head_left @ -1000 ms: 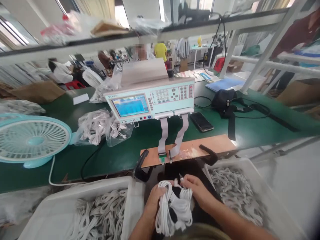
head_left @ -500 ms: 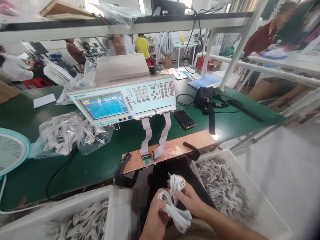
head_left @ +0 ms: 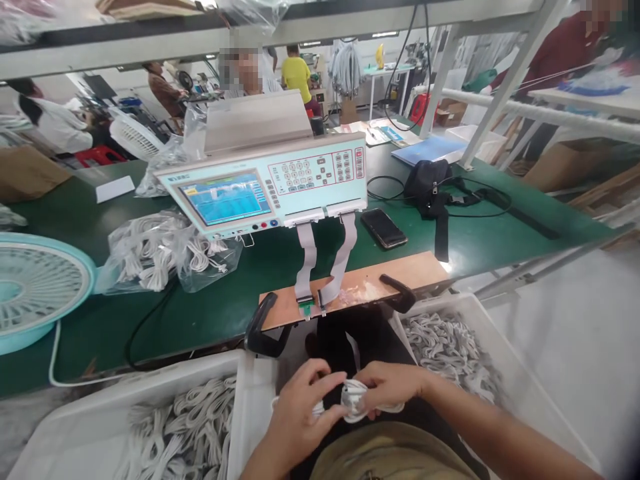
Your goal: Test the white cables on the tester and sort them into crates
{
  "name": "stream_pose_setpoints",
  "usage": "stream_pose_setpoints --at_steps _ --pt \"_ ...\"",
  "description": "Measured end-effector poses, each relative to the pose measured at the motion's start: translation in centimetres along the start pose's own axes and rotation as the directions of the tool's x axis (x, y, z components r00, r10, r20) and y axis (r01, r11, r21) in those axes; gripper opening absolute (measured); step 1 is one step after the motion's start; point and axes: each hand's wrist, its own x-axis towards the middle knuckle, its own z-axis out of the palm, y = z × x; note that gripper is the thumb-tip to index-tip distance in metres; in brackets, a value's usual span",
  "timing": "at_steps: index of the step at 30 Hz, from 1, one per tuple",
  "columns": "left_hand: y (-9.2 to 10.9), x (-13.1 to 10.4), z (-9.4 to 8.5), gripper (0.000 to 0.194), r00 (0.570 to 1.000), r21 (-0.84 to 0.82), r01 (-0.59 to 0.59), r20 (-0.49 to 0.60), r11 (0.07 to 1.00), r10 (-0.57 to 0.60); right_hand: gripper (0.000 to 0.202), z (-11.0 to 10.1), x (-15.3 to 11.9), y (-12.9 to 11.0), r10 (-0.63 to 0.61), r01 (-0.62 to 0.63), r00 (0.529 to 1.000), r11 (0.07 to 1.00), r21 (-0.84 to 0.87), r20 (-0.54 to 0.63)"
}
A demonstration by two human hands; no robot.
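My right hand [head_left: 393, 388] is closed on a coiled white cable bundle [head_left: 354, 400] above my lap, and its loops show beyond the fingers. My left hand [head_left: 299, 408] is just left of it, thumb and forefinger reaching to the bundle's near end. White cable loops also show under the left hand's curled fingers, so it holds part of the cable; whether this is one bundle or two is hidden. A pale strip [head_left: 353, 348] hangs just beyond the hands.
White bins of coiled cables stand at left [head_left: 245, 400] and right [head_left: 480, 313]. On the green table [head_left: 200, 327] are a tester with a screen [head_left: 227, 200], ribbon cables on a clamped wooden board [head_left: 417, 268], a phone [head_left: 384, 229], a black pouch [head_left: 425, 187], bagged cables [head_left: 150, 257] and a blue basket [head_left: 90, 267].
The cable has been turned from lengthwise to crosswise between my hands. My left hand has moved up and left, its thumb and forefinger now spread. The camera view has shifted.
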Motion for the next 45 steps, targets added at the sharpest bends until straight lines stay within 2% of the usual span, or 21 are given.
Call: stream_pose_setpoints --at_steps 2,5,7,10,12,14,17,19,21,23,26,28,29,31,32,33,34,36,40,42,45 --pt "0.9 0.6 0.0 0.029 0.99 0.087 -0.109 0.102 0.99 0.1 0.026 0.0 0.3 -0.2 0.058 -0.053 0.995 0.997 -0.058 0.082" --pt "2.1 1.1 0.1 0.024 0.958 0.053 -0.185 0.233 0.981 0.168 0.03 0.0 0.4 -0.5 0.075 -0.057 0.99 0.987 -0.151 0.121" --pt "2.6 1.3 0.2 0.024 0.952 -0.002 -0.163 0.264 0.987 0.158 0.032 0.2 0.4 -0.7 -0.002 0.027 0.997 0.95 -0.311 0.079" --pt "2.8 1.4 0.6 0.022 0.956 -0.021 -0.111 0.272 0.994 0.112 0.038 0.7 0.5 -0.8 -0.167 0.148 0.986 0.79 -0.594 0.023" --pt "2.5 1.4 1.0 0.021 0.961 -0.071 -0.054 0.266 0.996 0.071 0.043 1.0 0.6 -0.8 -0.249 0.194 0.968 0.711 -0.676 0.016" --pt "1.9 1.3 1.3 0.016 0.976 -0.216 0.061 0.217 0.975 -0.013 0.044 1.3 0.7 -0.8 -0.341 0.246 0.94 0.686 -0.685 -0.005" --pt "0.8 1.3 1.7 0.007 0.976 -0.512 0.213 0.152 0.832 -0.156 0.042 1.4 0.7 -0.9 -0.465 0.313 0.88 0.723 -0.616 -0.098" --pt "0.4 1.1 1.6 0.009 0.979 -0.614 0.205 0.118 0.762 -0.168 0.04 1.4 0.8 -0.8 -0.48 0.347 0.862 0.795 -0.498 -0.165" --pt "0.2 0.9 1.4 0.007 0.99 -0.591 0.137 0.072 0.795 -0.117 0.037 1.4 0.9 -0.6 -0.43 0.366 0.885 0.88 -0.303 -0.179" --pt "0.2 0.8 1.2 0.008 0.996 -0.511 0.082 0.06 0.855 -0.059 0.035 1.4 1.1 -0.2 -0.34 0.333 0.93 0.94 -0.074 -0.138" --pt "0.1 0.8 1.4 0.012 0.998 -0.505 0.068 0.035 0.86 -0.059 0.034 1.7 1.8 0.2 -0.261 0.279 0.957 0.949 0.149 -0.126" --pt "-0.2 1.3 1.9 0.018 0.98 -0.628 0.121 -0.047 0.769 -0.192 0.03 1.8 2.3 0.1 -0.308 0.336 0.916 0.939 0.076 -0.257" --pt "-0.3 1.6 2.2 0.023 0.953 -0.722 0.158 -0.067 0.673 -0.295 0.027 1.8 2.6 0.0 -0.363 0.371 0.863 0.927 -0.046 -0.35" --pt "-0.5 2.5 2.7 0.025 0.878 -0.884 0.212 -0.015 0.417 -0.478 0.022 1.6 3.2 -0.4 -0.495 0.359 0.713 0.866 -0.347 -0.497" --pt "-0.6 2.9 2.9 0.023 0.851 -0.925 0.223 0.031 0.309 -0.524 0.019 1.5 3.5 -0.6 -0.543 0.314 0.645 0.829 -0.462 -0.537" --pt "-0.6 3.3 3.1 0.021 0.838 -0.944 0.229 0.066 0.239 -0.542 0.016 1.3 3.8 -0.8 -0.569 0.265 0.597 0.805 -0.53 -0.566" --pt "-0.6 3.7 3.1 0.021 0.832 -0.953 0.225 0.079 0.204 -0.55 0.014 1.1 4.2 -1.0 -0.573 0.232 0.57 0.8 -0.554 -0.589" --pt "-0.6 4.2 3.2 0.022 0.822 -0.966 0.186 0.054 0.179 -0.567 0.012 0.7 5.0 -1.1 -0.537 0.227 0.554 0.832 -0.506 -0.635" --pt "-0.8 5.0 3.5 0.025 0.762 -0.988 0.071 -0.037 0.139 -0.647 0.018 -0.2 6.9 -0.9 -0.397 0.363 0.56 0.906 -0.215 -0.727" --pt "-0.9 5.3 3.7 0.027 0.739 -0.99 0.034 -0.066 0.135 -0.671 0.02 -0.4 7.7 -0.7 -0.335 0.418 0.562 0.904 -0.09 -0.756" --pt "-1.0 5.6 3.7 0.03 0.721 -0.987 0.006 -0.107 0.16 -0.685 0.021 -0.5 8.5 -0.9 -0.281 0.454 0.562 0.891 0.006 -0.778"
